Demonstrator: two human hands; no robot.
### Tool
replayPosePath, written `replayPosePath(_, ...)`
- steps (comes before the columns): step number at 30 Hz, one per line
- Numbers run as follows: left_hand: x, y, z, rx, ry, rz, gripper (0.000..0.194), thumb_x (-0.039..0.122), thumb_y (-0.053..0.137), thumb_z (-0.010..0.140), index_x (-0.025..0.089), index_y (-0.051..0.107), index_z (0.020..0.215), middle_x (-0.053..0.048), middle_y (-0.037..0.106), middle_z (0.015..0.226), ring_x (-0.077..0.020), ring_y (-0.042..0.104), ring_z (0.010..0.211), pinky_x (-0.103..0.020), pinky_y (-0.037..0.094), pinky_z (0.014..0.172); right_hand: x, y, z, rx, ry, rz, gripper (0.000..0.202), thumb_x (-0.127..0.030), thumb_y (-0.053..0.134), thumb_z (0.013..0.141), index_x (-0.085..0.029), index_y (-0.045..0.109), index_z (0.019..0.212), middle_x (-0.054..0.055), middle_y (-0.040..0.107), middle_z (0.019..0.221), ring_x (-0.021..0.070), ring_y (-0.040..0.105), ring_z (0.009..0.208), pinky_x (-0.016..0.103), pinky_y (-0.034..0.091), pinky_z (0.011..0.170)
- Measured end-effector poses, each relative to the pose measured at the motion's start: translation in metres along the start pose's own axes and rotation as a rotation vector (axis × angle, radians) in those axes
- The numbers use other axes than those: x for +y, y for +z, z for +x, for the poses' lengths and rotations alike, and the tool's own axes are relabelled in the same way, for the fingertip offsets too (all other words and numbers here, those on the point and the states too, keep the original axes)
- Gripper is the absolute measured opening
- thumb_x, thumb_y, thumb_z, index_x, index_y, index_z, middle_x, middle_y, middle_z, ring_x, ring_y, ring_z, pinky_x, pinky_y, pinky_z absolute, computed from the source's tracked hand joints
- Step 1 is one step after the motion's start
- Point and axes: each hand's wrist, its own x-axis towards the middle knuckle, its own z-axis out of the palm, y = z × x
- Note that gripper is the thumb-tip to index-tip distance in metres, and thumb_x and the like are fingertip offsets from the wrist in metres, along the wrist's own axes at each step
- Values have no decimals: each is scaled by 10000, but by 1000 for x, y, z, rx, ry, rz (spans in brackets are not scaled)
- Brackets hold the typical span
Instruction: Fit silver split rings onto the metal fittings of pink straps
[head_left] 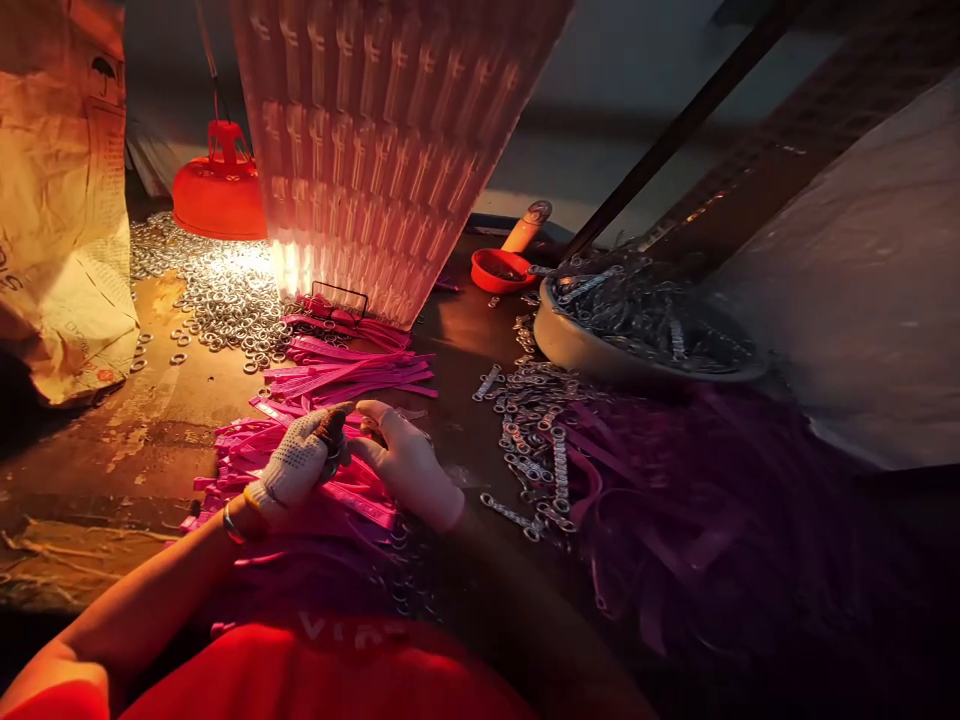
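Note:
My left hand (294, 458), in a white dotted work glove with darkened fingertips, is closed at the middle of the bench. Close beside it, my right hand (409, 468) wears a smooth white glove, its fingers bent in towards the left ones. Whatever lies between the fingertips is too small and dark to make out. Beneath both hands spreads a heap of pink straps (360, 500). More pink straps (352, 372) lie in bundles just beyond. Metal rings (225, 300) are piled at the back left under the lamp.
A red lamp (219, 198) hangs at left near a paper sack (64, 240). A ribbed translucent sheet (397, 130) stands behind the straps. At right are a red dish (501, 286), a basin (592, 345) of metal links, loose metal links (529, 430) and purple straps (697, 500).

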Motion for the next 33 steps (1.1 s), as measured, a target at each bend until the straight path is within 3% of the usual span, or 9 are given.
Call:
replayPosePath(4, 4, 13, -5, 109, 18, 70, 287, 348, 574, 807, 136, 620, 996, 26, 550, 633, -80, 458, 452, -196, 373, 422, -12, 18, -2, 68, 14, 15, 420, -205, 533, 860, -241, 614, 1271, 40, 706, 1191, 203, 653, 1088, 344, 505, 990)
replayPosePath(11, 12, 5, -11, -22, 48, 235, 221, 373, 577, 885, 166, 556, 813, 33, 543, 591, -59, 428, 423, -175, 330, 408, -8, 11, -10, 131, -19, -49, 378, -199, 514, 893, -195, 606, 1259, 72, 712, 1166, 198, 664, 1047, 322, 506, 954)
replayPosePath(15, 10, -2, -8, -67, -20, 155, 196, 344, 588, 863, 182, 517, 780, 53, 491, 537, -62, 389, 398, -169, 288, 377, -10, 12, -12, 51, -92, -298, 349, -174, 478, 923, -168, 603, 1250, 116, 694, 1176, 215, 646, 1068, 328, 482, 946)
replayPosePath(21, 5, 2, 10, -126, -148, -71, 360, 436, 677, 766, 177, 460, 640, 56, 420, 485, -48, 338, 388, -169, 252, 374, -11, 14, -8, 23, -27, -736, 176, -240, 524, 905, -154, 677, 915, 108, 719, 867, 226, 649, 797, 297, 419, 721)
replayPosePath(25, 5, 9, 23, -162, -249, -164, 382, 484, 672, 763, 184, 464, 651, 67, 389, 464, -48, 297, 359, -174, 223, 359, -1, 5, -9, -10, 159, -430, 207, -259, 469, 951, -177, 658, 927, 58, 711, 763, 182, 633, 701, 254, 372, 610)
replayPosePath(27, 8, 9, 38, -267, -244, -1, 379, 512, 611, 825, 180, 504, 675, 57, 402, 466, -59, 289, 348, -193, 226, 349, 5, -1, -10, -14, 222, -262, 215, -255, 449, 963, -193, 645, 899, 40, 707, 752, 173, 630, 698, 243, 370, 597)
replayPosePath(29, 13, 8, 65, -328, -174, 285, 341, 472, 557, 874, 163, 582, 733, 30, 464, 500, -80, 347, 365, -213, 280, 369, 10, -5, -13, 72, 250, -198, 236, -295, 443, 983, -198, 633, 881, 37, 699, 746, 175, 629, 704, 241, 379, 609)
replayPosePath(31, 18, 7, 103, -273, -68, 544, 248, 356, 553, 875, 141, 660, 811, -8, 557, 575, -114, 469, 445, -237, 377, 449, 14, -4, -17, 177, 261, -190, 293, -369, 423, 1012, -198, 634, 901, 32, 684, 721, 173, 623, 676, 242, 379, 608)
replayPosePath(33, 23, 10, 146, -151, 23, 701, 164, 231, 585, 834, 125, 708, 856, -50, 642, 697, -163, 592, 622, -275, 468, 610, 16, -1, -20, 177, 224, -217, 316, -402, 422, 1019, -196, 652, 952, 28, 684, 712, 168, 623, 647, 241, 374, 599)
